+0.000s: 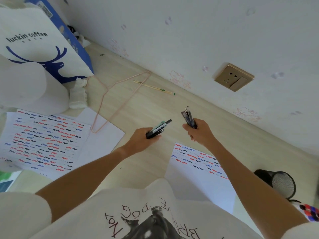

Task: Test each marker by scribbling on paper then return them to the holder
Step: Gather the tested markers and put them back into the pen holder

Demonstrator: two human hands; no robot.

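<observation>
My left hand point(142, 138) is closed around a bundle of dark markers point(159, 127) that point up and to the right. My right hand point(200, 131) grips a second bundle of markers point(188, 117), tips pointing up toward the wall. Both hands hover above the pale wooden surface, a short gap between them. A sheet of paper point(195, 175) with red, blue and black scribbles along its top lies under my right forearm. The black mesh holder point(283, 184) lies tipped on its side at the right, beyond my right arm.
Scribble-covered sheets point(43, 142) lie at the left. A pink wire hanger point(110, 102), wrapped chopsticks point(152, 87), a small white bottle point(77, 96) and a white coffee bag point(34, 47) sit further back. The wall has a gold socket point(233, 77).
</observation>
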